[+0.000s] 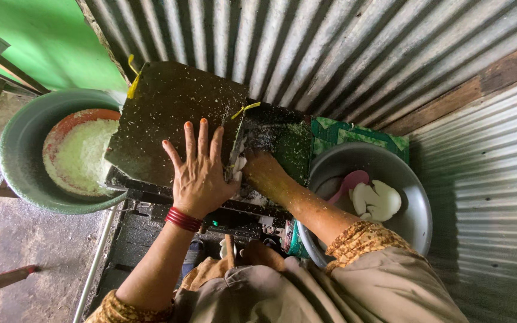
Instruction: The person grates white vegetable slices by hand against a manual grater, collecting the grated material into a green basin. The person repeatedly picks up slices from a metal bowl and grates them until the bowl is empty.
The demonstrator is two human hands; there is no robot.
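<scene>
My left hand (198, 170) lies flat, fingers spread, on the dark flecked cover (169, 113) of a grating machine. My right hand (262, 169) reaches into the machine's opening beside the cover, pressing a white coconut piece (238, 165) against it; its fingers are mostly hidden. Red bangles (183, 219) circle my left wrist. White shreds spatter the machine.
A grey-green basin (16, 155) at left holds an orange bowl (82, 116) of grated white coconut. At right a metal bowl (417, 209) holds white coconut pieces (377, 200) and a pink scoop (354, 178). Corrugated metal walls (330, 48) stand behind and to the right.
</scene>
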